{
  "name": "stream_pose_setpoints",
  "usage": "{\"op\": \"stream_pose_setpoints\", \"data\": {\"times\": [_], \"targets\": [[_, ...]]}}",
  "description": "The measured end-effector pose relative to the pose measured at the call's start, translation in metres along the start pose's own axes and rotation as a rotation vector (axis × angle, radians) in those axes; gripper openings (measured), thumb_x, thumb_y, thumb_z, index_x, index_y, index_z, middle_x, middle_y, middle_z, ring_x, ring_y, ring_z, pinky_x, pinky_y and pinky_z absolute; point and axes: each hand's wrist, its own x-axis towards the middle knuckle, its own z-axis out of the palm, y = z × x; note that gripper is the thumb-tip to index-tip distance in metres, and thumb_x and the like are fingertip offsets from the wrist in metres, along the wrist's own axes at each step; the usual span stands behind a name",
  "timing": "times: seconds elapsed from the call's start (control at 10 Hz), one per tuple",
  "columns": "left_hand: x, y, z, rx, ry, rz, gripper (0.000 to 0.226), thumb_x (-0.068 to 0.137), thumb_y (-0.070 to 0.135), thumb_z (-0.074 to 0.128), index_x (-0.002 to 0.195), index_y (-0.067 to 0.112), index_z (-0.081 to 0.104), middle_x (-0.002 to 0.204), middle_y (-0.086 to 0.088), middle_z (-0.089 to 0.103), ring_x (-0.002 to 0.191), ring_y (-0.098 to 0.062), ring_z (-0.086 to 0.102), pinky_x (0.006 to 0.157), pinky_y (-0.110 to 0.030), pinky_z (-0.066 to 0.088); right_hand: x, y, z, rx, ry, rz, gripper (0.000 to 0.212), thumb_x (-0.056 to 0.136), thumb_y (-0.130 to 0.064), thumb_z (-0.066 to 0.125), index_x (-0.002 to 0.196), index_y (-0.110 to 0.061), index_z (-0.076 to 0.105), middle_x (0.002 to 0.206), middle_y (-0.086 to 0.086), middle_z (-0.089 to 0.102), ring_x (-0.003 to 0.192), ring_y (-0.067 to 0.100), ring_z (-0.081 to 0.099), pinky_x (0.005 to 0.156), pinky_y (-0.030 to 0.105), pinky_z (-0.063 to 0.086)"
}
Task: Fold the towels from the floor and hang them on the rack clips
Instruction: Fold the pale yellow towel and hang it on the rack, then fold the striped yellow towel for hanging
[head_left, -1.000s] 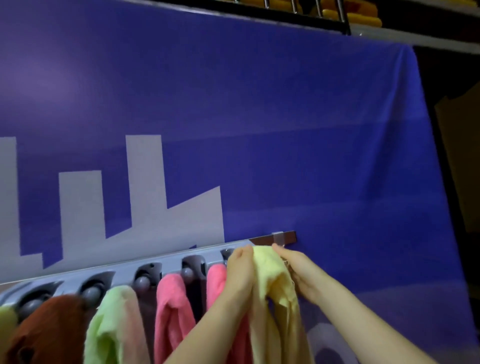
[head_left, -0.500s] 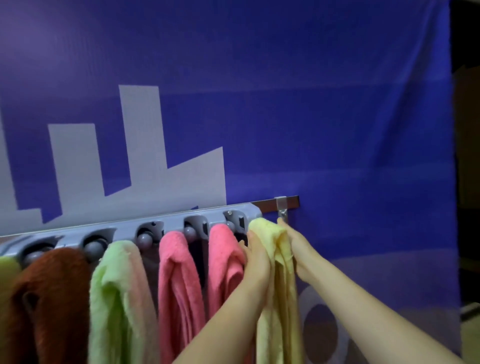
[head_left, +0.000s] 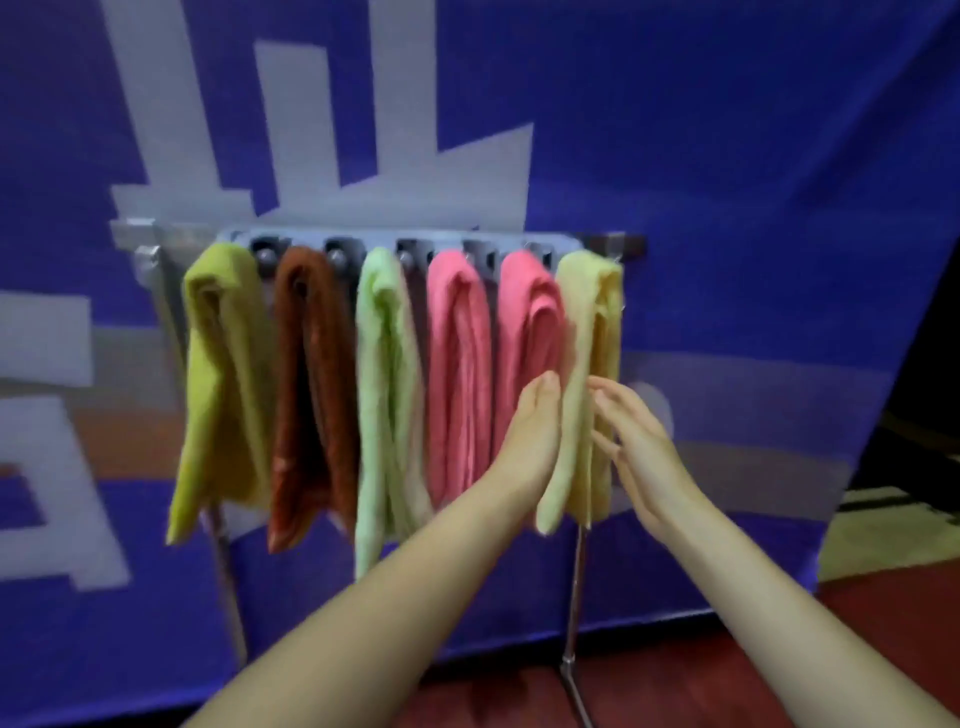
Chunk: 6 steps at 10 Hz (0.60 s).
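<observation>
Yellow towel (head_left: 589, 332) now hanging, hands lower.

A large blue banner (head_left: 701, 182) fills the far side, printed with pale grey block shapes (head_left: 322, 104) on its left half and a grey band lower down. A dark red floor (head_left: 883, 623) lies near, on the right. Past the banner's right edge is a dark gap (head_left: 935, 338).
</observation>
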Motion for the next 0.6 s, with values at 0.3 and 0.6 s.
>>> {"op": "stream_pose_setpoints", "data": {"times": [0.3, 0.6], "targets": [[-0.203, -0.166, -0.147, 0.080, 0.128, -0.463, 0.030, 0.097, 0.028, 0.029, 0.078, 0.018, 0.050, 0.069, -0.003, 0.056, 0.043, 0.001, 0.051, 0.051, -0.019, 0.034, -0.167, 0.176, 0.078, -0.142, -0.277, 0.523, 0.019, 0.091, -0.008, 0.044, 0.086, -0.022, 0.055, 0.089, -0.002, 0.059, 0.077, 0.011, 0.056, 0.067, 0.021, 0.049], [-0.265, -0.365, -0.244, 0.065, 0.378, -0.876, 0.034, 0.097, 0.031, 0.028, 0.079, 0.014, 0.051, 0.073, -0.002, 0.053, 0.061, -0.013, 0.045, 0.057, -0.024, 0.033, -0.184, 0.350, 0.102, -0.319, -0.350, 0.988, 0.013, 0.092, -0.015, 0.045, 0.089, -0.014, 0.057, 0.080, 0.004, 0.061, 0.067, 0.016, 0.057, 0.061, 0.022, 0.049]]}}
